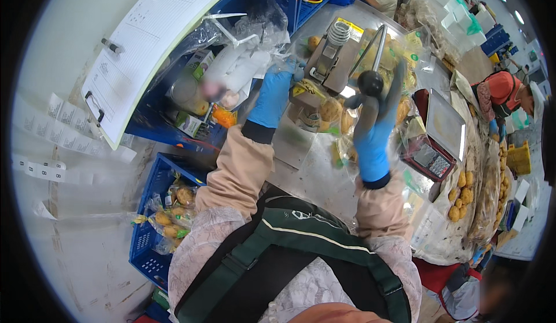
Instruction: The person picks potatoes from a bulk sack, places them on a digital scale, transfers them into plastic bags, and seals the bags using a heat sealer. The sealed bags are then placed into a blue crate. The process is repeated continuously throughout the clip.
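Observation:
A metal bench press with a spring and a black ball-ended lever (370, 83) stands on the steel table before me. My left hand (278, 79), in a blue and grey glove, is at the press's left side, its fingers by clear plastic; whether they grip it cannot be told. My right hand (375, 105), gloved the same way and blurred, is raised with fingers apart around the black ball, with no clear grip on it. Under and beside the press lie clear bags of potatoes (331, 110). More bagged potatoes (382, 58) are heaped behind the lever.
A red scale (434, 160) with a steel pan stands at right, beyond it loose potatoes (461, 197). At left are a blue crate (150, 236) of bagged potatoes, a blue bin (147, 123) with supplies and a clipboard (130, 58). A co-worker (504, 92) bends at far right.

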A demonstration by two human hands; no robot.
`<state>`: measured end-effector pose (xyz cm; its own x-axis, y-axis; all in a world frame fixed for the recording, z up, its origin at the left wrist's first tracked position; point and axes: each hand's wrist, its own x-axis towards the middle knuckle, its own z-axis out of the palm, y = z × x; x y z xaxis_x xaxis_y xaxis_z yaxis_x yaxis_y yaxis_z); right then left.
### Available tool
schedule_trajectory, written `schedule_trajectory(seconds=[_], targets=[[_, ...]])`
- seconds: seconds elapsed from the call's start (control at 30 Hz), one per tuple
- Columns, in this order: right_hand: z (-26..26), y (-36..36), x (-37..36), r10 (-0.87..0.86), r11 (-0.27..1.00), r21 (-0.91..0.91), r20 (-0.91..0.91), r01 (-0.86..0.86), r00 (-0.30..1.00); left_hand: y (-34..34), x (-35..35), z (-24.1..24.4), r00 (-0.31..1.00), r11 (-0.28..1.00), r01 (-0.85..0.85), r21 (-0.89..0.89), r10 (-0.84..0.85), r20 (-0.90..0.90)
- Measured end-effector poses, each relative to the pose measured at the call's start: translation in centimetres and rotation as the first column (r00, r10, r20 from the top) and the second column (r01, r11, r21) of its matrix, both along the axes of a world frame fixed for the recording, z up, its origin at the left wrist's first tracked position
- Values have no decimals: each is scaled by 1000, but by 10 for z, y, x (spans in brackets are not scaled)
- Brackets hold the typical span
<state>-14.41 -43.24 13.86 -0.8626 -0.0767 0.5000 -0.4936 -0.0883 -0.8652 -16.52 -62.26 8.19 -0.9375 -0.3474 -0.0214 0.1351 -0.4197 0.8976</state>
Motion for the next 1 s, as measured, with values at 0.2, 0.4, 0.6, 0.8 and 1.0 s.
schedule_trajectory(seconds=[0.2,0.4,0.6,0.8,1.0], targets=[[-111,15,102,249,809,565,-82,-161,965,0,-1,7,994,990,112,-88,-112,-3],[-38,16,43,189,852,505,-46,-140,981,19,11,41,987,641,23,-767,-136,-84],[4,65,-62,89,945,313,46,-98,995,69,59,52,984,222,3,-975,-173,-37],[-208,165,-52,-336,451,866,387,-214,859,-34,171,64,981,-118,11,-993,-190,34],[-245,173,8,-211,650,748,344,-132,915,-59,316,123,783,834,180,-522,200,589]])
